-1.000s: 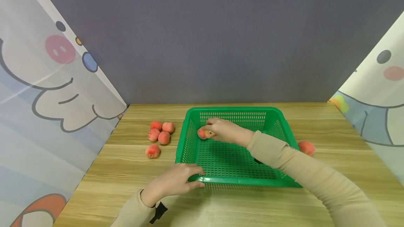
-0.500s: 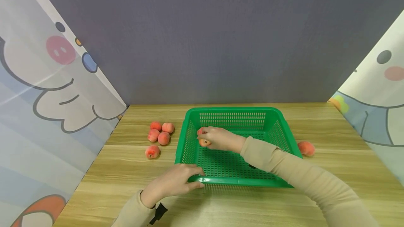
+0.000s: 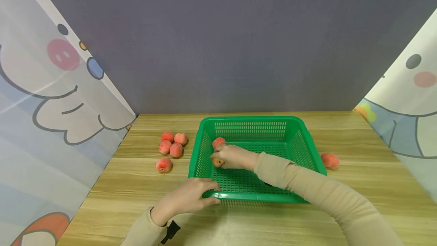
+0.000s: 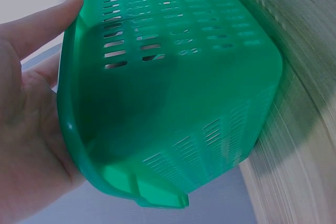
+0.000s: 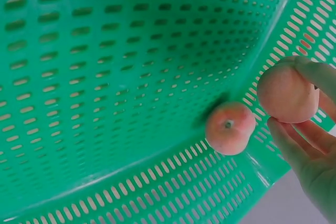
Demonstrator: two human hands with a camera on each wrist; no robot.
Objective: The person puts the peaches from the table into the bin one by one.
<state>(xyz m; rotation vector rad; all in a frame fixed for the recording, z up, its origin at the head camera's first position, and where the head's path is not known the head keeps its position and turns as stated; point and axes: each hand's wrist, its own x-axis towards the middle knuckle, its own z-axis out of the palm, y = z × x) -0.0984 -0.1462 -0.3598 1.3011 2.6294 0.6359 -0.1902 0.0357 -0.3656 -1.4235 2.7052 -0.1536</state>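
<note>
In the head view my right hand (image 3: 233, 157) is inside the green plastic basket (image 3: 257, 196), pinching a peach (image 3: 217, 162) between thumb and fingertips near the left wall. The right wrist view shows this peach (image 5: 286, 93) held at the fingertips. Just behind it, another peach (image 3: 219, 142) lies in the basket's far left corner. My left hand (image 3: 191, 197) grips the near left part of the basket's rim. Seen from the left wrist, the thumb is on the outer side of the rim (image 4: 67, 124) and the other fingers are partly hidden behind it.
Several peaches (image 3: 176, 150) lie grouped on the wooden table (image 3: 129, 185) left of the basket, one (image 3: 164, 164) slightly nearer. A further peach (image 3: 330, 161) sits against the basket's right side. A grey panel (image 3: 246, 44) stands behind the table, with printed cartoon curtains at both sides.
My right hand has moved toward the basket's near side with the peach, bringing the peach in the far left corner into clearer view. The left hand stays on the rim.
</note>
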